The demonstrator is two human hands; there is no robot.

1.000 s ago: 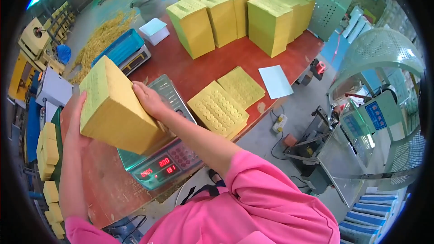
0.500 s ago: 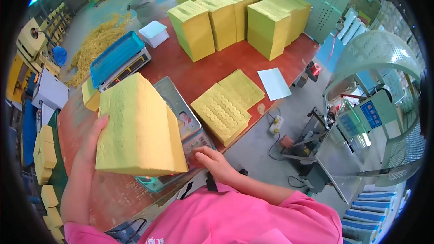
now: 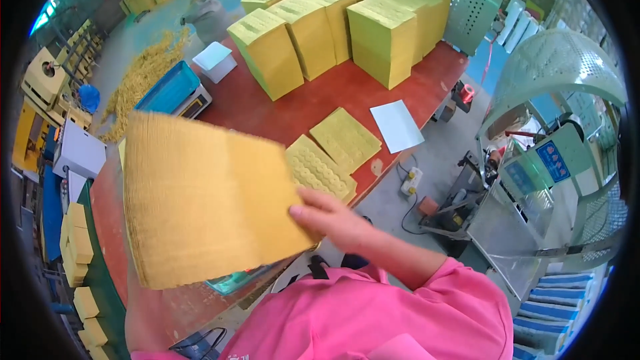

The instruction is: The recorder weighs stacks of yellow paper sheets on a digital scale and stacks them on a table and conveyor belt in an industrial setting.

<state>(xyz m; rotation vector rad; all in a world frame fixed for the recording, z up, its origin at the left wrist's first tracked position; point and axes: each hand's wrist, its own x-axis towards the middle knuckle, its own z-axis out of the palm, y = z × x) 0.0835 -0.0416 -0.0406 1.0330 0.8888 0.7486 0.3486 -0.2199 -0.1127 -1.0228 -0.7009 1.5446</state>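
Note:
A thick stack of yellow paper [image 3: 207, 200] is held tilted above the red table, its layered edges turned toward me. My right hand [image 3: 331, 219] grips the stack's right edge, thumb on the near face. From the lower left my left forearm [image 3: 148, 313] reaches up behind the stack; the hand itself is hidden there, still bearing the stack. Under it, the scale [image 3: 230, 283] is mostly covered, with just a green-blue corner showing. Two low piles of embossed yellow paper lie to the right: a near pile [image 3: 317, 170] and a flatter far pile [image 3: 345, 139].
Tall yellow paper stacks [image 3: 267, 60] stand along the back of the red table [image 3: 260, 117]. A second scale with a blue tray [image 3: 170, 87], a white box [image 3: 215, 61] and a pale sheet [image 3: 397, 125] also lie on it. A machine with a perforated guard [image 3: 560, 73] stands at right.
The stack has turned so its layered side faces me, and now hides my left hand and most of the scale. My right hand has risen from beside the scale onto the stack's right edge.

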